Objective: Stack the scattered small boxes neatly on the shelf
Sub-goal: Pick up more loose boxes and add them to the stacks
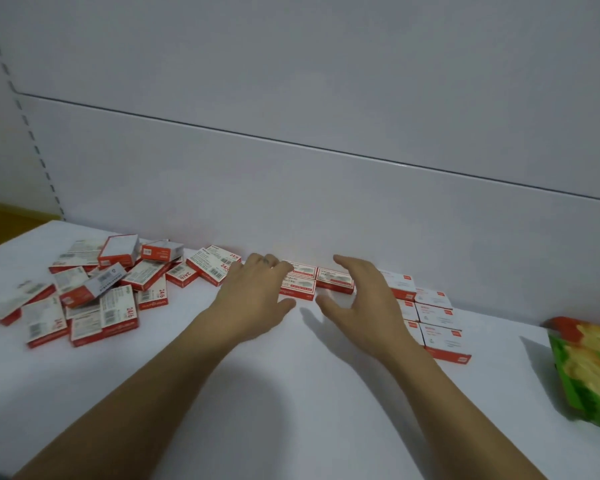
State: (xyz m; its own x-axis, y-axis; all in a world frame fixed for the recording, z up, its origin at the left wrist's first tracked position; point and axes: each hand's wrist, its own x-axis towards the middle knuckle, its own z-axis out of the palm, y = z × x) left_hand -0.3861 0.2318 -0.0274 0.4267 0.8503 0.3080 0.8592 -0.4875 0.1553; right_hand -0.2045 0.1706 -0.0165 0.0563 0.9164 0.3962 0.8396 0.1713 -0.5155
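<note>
Because we seem to be squaring the row against the back wall, our left hand point(257, 292) rests loosely on the middle boxes point(300, 284) and our right hand point(361, 296) hovers spread beside them, while the scattered pile point(97, 292) lies left on the shelf point(291, 393).

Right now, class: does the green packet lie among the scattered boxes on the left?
No, the green packet lies at the far right, apart from the scattered boxes heaped at the left.

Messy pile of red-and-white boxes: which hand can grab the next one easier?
Probably the left hand: it is right beside the nearest scattered small red-and-white cardboard box, while the right hand hovers open over by the neat rows of boxes.
</note>
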